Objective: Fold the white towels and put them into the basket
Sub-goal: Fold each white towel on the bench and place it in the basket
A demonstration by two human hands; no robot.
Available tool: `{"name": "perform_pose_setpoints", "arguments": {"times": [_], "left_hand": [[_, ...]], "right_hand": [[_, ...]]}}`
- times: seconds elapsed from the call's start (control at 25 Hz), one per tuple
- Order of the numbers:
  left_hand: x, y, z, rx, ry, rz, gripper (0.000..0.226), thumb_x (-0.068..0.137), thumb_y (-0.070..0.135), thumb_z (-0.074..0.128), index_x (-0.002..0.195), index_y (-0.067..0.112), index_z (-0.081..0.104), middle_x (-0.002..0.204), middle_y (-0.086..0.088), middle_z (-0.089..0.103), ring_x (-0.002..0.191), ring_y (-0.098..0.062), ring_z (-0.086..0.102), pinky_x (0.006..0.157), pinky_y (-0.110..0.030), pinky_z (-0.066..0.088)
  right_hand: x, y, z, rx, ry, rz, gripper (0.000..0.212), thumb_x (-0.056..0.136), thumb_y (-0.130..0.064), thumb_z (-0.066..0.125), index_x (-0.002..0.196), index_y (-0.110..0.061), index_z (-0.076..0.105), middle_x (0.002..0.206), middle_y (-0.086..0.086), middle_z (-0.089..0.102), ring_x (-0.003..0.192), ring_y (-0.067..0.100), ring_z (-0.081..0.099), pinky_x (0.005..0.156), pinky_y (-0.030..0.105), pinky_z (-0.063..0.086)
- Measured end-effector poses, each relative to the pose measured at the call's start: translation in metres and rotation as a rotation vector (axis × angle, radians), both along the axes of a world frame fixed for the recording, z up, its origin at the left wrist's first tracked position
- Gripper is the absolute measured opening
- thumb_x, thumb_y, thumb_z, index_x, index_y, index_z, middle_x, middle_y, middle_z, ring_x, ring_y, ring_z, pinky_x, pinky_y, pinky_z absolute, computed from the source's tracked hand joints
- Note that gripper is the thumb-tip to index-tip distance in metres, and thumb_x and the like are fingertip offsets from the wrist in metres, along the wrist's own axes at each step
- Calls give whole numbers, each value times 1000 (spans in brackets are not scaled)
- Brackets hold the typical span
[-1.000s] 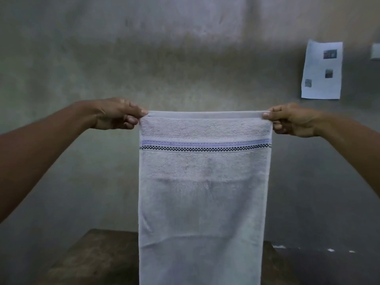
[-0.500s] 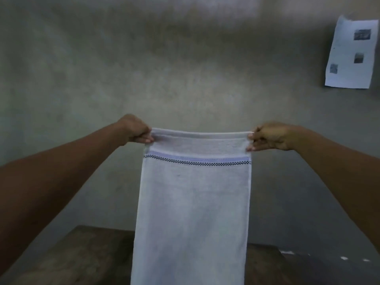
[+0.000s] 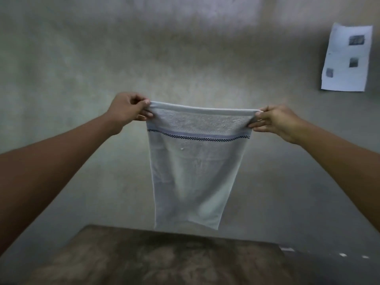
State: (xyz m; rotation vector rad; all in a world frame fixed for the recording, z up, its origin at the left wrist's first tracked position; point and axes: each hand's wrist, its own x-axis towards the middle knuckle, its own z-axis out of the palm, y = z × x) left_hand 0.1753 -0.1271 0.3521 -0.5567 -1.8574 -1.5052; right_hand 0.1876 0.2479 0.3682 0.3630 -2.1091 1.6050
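A white towel (image 3: 195, 173) with a blue stripe and a dark checked band near its top hangs flat in the air in front of me. My left hand (image 3: 128, 109) pinches its top left corner and my right hand (image 3: 274, 121) pinches its top right corner, arms stretched forward. The top edge is pulled taut between them. The towel's lower edge swings free just above the far edge of the dark wooden table (image 3: 164, 258). No basket is in view.
A bare grey wall fills the background. A sheet of paper (image 3: 347, 58) with small pictures is stuck on it at the upper right. The floor shows to the right of the table.
Both hands have moved forward, away from me, carrying the towel out. Its lower edge, earlier out of view below the frame, has swung up and now hangs above the table.
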Motion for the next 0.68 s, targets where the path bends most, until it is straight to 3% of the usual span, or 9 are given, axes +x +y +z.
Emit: {"name": "perform_pose_setpoints", "arguments": {"times": [0.24,0.48,0.6,0.68], "left_hand": [[44,-28,-41,-391,-369,3,8,88,17,62,88,9,65,68,-2,60,53,-5,56,51,-16,46],[55,-28,-136,-540,-869,-225,15,83,4,61,97,-4,64,69,-12,67,57,-11,65,57,-17,55],[40,-25,-201,-635,-960,-231,11,85,2,62,93,-4,65,67,-11,70,58,-14,65,56,-18,55],[28,-22,-250,-777,-937,-183,7,86,9,64,82,5,68,65,-7,69,58,-14,61,54,-18,51]], "right_hand": [[51,15,-39,251,-382,175,15,91,-5,47,77,-12,49,57,5,61,60,19,68,53,22,54],[60,20,-127,438,-772,277,8,83,-1,51,80,-7,55,64,10,66,56,19,67,46,21,50],[46,21,-199,481,-854,273,14,89,2,50,80,-7,54,64,6,65,57,17,67,45,20,45],[33,20,-256,489,-902,256,14,90,2,51,81,-8,54,69,7,63,56,16,66,42,19,42]]}}
